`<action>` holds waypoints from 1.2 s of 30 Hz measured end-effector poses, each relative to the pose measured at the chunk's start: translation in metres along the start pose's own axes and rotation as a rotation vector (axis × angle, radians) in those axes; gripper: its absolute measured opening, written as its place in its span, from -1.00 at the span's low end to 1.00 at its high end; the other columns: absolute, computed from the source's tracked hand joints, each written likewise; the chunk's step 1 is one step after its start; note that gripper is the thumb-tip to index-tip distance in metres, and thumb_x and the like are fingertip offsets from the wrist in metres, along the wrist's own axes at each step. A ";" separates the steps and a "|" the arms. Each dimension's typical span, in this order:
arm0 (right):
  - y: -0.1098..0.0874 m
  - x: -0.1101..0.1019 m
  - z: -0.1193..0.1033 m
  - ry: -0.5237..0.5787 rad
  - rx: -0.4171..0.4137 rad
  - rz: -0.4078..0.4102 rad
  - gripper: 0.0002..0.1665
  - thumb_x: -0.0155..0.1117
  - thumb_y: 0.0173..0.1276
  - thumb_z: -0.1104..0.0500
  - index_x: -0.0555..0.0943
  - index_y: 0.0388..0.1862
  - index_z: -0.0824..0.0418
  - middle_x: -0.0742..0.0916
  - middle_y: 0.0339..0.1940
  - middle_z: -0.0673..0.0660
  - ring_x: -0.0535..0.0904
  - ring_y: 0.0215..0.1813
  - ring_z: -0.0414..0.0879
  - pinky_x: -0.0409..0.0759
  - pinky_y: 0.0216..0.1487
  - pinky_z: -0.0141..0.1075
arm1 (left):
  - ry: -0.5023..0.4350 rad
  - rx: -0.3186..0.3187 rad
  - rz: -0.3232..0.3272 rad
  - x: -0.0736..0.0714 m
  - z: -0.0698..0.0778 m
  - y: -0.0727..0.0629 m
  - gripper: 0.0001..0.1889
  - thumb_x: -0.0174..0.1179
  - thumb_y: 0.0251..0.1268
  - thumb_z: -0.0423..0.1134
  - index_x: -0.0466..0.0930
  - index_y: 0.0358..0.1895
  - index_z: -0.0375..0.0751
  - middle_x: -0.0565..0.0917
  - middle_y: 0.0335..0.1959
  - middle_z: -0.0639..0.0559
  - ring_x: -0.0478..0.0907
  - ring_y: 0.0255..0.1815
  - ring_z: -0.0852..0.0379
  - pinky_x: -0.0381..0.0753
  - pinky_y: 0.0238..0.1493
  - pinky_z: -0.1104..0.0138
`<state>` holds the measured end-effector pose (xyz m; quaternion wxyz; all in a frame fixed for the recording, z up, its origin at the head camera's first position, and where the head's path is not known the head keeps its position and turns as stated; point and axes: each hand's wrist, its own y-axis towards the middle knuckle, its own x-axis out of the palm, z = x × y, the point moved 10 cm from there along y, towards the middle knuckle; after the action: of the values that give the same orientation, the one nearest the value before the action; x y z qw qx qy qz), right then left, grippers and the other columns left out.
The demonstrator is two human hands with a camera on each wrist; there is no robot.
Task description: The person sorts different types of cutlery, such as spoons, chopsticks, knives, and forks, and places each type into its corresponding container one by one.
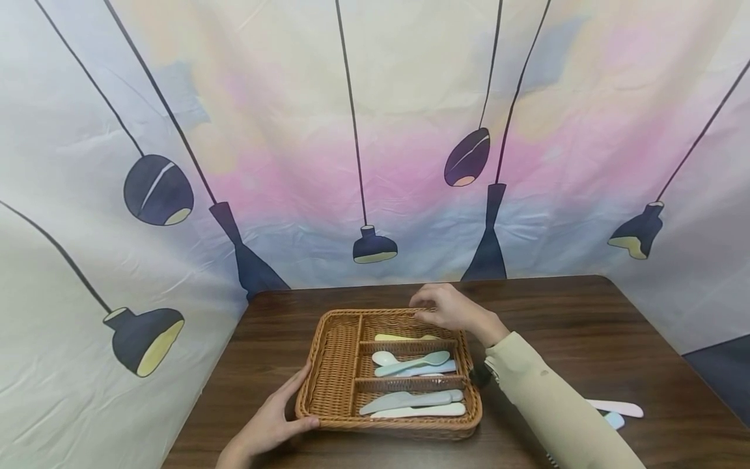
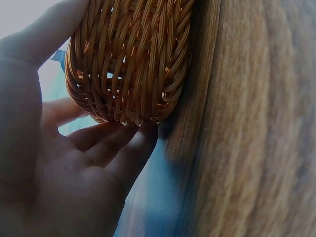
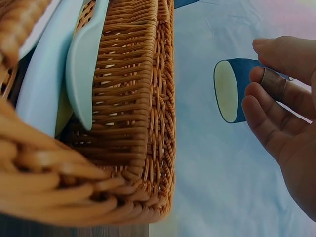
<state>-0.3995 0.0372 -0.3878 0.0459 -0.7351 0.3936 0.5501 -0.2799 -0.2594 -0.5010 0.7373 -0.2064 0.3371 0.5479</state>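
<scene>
A wicker basket (image 1: 334,368) with compartments sits on the dark wood table. My left hand (image 1: 266,420) holds its front left corner, the thumb at the front rim and the fingers along the left side; in the left wrist view the fingertips touch the woven wall (image 2: 128,64). Above the back right rim is my right hand (image 1: 448,307), its fingers loosely curled; the right wrist view shows them apart from the basket with only a ring (image 3: 273,84) on one. The front right compartment has knives (image 1: 418,411), the middle one spoons (image 1: 413,363), the back one a yellow utensil (image 1: 404,337).
On the table (image 1: 545,326) at the right lie a pink utensil (image 1: 621,408) and a light blue one (image 1: 614,420), partly hidden by the right sleeve (image 1: 545,391). A cloth printed with lamps (image 1: 375,247) hangs behind the table. The basket's long left compartment shows bare weave.
</scene>
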 end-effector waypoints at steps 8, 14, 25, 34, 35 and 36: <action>-0.011 -0.007 0.003 -0.006 0.019 0.005 -0.74 0.33 0.35 0.13 0.69 0.00 0.12 0.71 -0.06 -0.04 0.63 -0.07 -0.16 0.61 -0.09 -0.24 | 0.010 -0.016 -0.007 -0.001 0.001 0.000 0.02 0.42 0.08 0.07 0.02 0.57 -0.05 0.15 0.51 -0.30 0.15 0.46 -0.28 0.26 0.26 -0.23; -0.019 -0.014 0.005 -0.010 0.025 0.018 -0.73 0.36 0.31 0.16 0.69 -0.01 0.10 0.70 -0.06 -0.04 0.63 -0.07 -0.16 0.61 -0.10 -0.23 | 0.009 -0.017 -0.010 -0.001 0.001 0.000 0.01 0.42 0.09 0.06 0.02 0.57 -0.05 0.15 0.51 -0.30 0.14 0.46 -0.28 0.26 0.26 -0.23; -0.035 -0.025 0.007 -0.031 0.043 0.008 -0.68 0.35 0.33 0.11 0.67 0.04 0.12 0.69 -0.02 -0.03 0.63 -0.02 -0.12 0.61 -0.07 -0.19 | -0.005 -0.005 -0.011 -0.001 0.000 0.000 0.01 0.41 0.09 0.06 0.02 0.57 -0.06 0.14 0.51 -0.33 0.13 0.46 -0.34 0.24 0.26 -0.26; -0.049 -0.034 0.006 -0.041 0.035 0.022 -0.65 0.29 0.37 -0.05 0.65 0.06 0.05 0.69 0.01 -0.02 0.63 -0.03 -0.11 0.60 -0.08 -0.20 | -0.007 -0.004 -0.020 0.000 -0.002 0.001 0.01 0.40 0.11 0.06 0.00 0.57 -0.02 0.12 0.52 -0.33 0.12 0.46 -0.37 0.25 0.24 -0.28; -0.051 -0.034 0.005 -0.042 0.034 0.023 -0.65 0.30 0.37 -0.04 0.65 0.06 0.05 0.70 0.01 -0.01 0.63 -0.04 -0.10 0.59 -0.08 -0.20 | -0.005 -0.005 -0.019 0.000 -0.002 0.001 0.01 0.40 0.10 0.06 0.00 0.57 -0.02 0.12 0.52 -0.33 0.12 0.46 -0.37 0.25 0.24 -0.28; -0.053 -0.035 0.005 -0.047 0.035 0.024 -0.66 0.31 0.36 -0.03 0.65 0.06 0.03 0.70 0.00 -0.01 0.63 -0.05 -0.10 0.59 -0.10 -0.21 | -0.004 -0.006 -0.018 0.000 -0.002 0.001 0.01 0.41 0.10 0.06 0.00 0.57 -0.02 0.12 0.52 -0.33 0.12 0.46 -0.36 0.24 0.25 -0.27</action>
<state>-0.3734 0.0946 -0.3796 0.0612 -0.7161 0.4108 0.5610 -0.2812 -0.2606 -0.5018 0.7424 -0.2103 0.3320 0.5426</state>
